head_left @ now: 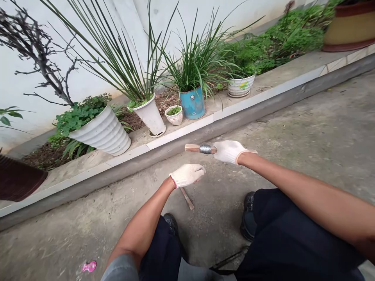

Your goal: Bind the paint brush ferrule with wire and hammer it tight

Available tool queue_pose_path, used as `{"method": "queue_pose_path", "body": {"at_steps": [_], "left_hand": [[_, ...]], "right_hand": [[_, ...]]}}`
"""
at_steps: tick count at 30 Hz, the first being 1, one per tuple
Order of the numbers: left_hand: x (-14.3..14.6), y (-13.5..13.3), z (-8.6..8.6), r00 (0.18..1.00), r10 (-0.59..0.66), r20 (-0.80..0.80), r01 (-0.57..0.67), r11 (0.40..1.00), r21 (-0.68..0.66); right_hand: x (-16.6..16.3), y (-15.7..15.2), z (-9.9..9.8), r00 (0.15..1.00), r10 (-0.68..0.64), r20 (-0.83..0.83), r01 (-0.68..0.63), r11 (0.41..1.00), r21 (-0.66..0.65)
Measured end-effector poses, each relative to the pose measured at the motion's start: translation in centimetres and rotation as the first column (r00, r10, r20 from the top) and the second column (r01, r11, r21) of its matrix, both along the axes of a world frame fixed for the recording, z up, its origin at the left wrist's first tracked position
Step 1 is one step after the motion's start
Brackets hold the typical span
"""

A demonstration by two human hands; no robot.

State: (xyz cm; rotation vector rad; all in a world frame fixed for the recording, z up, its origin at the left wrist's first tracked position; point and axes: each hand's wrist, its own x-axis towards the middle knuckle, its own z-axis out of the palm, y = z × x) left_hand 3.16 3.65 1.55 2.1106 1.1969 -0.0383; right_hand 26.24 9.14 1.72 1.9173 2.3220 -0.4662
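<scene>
The right hand (pixel 228 151) grips a brown stick (pixel 191 148) wound with silvery wire (pixel 206 149); left hand (pixel 186 175), I can't tell.

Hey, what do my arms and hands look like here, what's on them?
Your left hand and right hand wear white knitted gloves. The left cuff is edged in red; the right cuff looks pale. A grey sleeve shows near the left elbow; the right arm shows no sleeve.

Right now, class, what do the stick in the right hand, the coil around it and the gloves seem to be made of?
Stick: probably wood, unpolished, from its matte brown surface.
Coil: likely metal wire, from its silvery shine and fine turns.
Gloves: apparently knitted fabric, matte off-white, from their ribbed-looking cuffs.
</scene>
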Motion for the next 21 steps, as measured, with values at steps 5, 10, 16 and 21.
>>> {"method": "queue_pose_path", "body": {"at_steps": [5,10,16,21], "left_hand": [[-1.2,0.6,0.4,1.000,-0.006,-0.005,0.006,0.992,0.123],[-2.0,0.9,0.0,1.000,-0.003,0.017,0.001,0.997,0.080],[-1.5,0.5,-0.1,0.994,0.081,0.074,-0.077,0.995,-0.055],[-1.0,-0.2,-0.1,0.989,0.074,0.125,-0.062,0.994,-0.095]], "right_hand": [[-0.8,-1.1,-1.4,0.966,0.187,0.179,-0.178,0.982,-0.065],[-1.6,-4.1,-1.5,0.823,0.567,-0.041,-0.549,0.774,-0.316],[-1.1,-4.0,0.6,0.887,0.157,-0.435,-0.320,0.887,-0.332],[-0.7,-1.2,0.1,0.937,-0.058,-0.344,0.010,0.990,-0.141]]}}
